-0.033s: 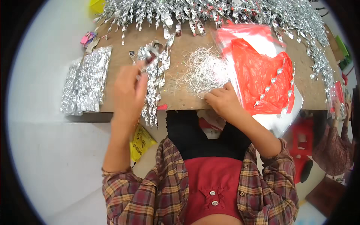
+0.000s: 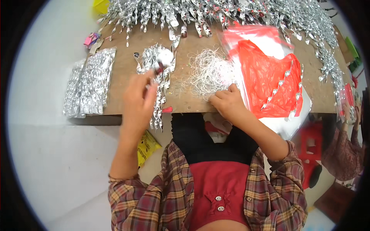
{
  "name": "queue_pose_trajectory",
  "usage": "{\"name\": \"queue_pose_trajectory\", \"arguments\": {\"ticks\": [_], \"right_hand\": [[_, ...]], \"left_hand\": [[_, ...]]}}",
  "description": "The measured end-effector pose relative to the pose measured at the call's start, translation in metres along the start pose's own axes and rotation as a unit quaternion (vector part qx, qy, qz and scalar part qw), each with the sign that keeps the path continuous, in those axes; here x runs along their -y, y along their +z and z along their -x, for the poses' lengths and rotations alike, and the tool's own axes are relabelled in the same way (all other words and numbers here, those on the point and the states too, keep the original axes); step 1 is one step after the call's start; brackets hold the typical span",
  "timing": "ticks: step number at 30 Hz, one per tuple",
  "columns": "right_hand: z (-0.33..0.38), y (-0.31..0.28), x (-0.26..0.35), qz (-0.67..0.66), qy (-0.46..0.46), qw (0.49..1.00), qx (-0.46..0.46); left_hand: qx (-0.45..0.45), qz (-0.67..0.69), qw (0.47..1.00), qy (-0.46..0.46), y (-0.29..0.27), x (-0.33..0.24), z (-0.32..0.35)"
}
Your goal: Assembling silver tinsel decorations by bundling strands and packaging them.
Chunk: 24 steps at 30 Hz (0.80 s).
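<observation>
My left hand [image 2: 139,92] is raised over the near part of the table, fingers pinched on a shiny silver and dark red strip [image 2: 159,68]. Its upper end looks white and blurred. Beneath it lies a bunch of twisted silver foil strips [image 2: 167,82], whose lower ends hang over the table edge. My right hand [image 2: 227,102] rests at the near edge with its fingers curled. It is beside a loose tangle of white string [image 2: 212,73]; whatever its fingertips hold, if anything, is hidden. Right of it lies a red plastic bag [image 2: 262,77] with twisted silver strips on top.
Clear packs of silver strips [image 2: 92,82] lie at the table's left edge. A thick heap of twisted foil strips [image 2: 231,13] covers the far side and runs down the right. A yellow packet [image 2: 147,148] is below the table edge. Another person [image 2: 343,150] is at the far right.
My left hand has shifted slightly right and downward. The strip in it has turned, so its white, shiny end faces up. My right hand has barely moved.
</observation>
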State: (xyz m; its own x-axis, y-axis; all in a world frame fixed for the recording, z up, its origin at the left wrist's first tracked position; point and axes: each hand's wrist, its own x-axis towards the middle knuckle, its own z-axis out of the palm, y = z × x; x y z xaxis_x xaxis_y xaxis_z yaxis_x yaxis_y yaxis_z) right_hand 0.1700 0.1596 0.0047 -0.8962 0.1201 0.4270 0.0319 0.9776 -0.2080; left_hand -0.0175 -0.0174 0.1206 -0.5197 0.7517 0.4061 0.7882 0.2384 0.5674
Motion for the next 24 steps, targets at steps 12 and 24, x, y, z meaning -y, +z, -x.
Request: {"name": "queue_pose_trajectory", "arguments": {"ticks": [12, 24], "right_hand": [[-0.004, -0.017, 0.007, -0.254, 0.154, 0.951, 0.087], [0.022, -0.041, -0.014, -0.696, 0.388, 0.602, 0.043]], "left_hand": [[0.174, 0.47, 0.825, -0.26, 0.095, -0.014, 0.051], [0.257, 0.451, 0.807, -0.283, 0.098, -0.008, 0.033]]}}
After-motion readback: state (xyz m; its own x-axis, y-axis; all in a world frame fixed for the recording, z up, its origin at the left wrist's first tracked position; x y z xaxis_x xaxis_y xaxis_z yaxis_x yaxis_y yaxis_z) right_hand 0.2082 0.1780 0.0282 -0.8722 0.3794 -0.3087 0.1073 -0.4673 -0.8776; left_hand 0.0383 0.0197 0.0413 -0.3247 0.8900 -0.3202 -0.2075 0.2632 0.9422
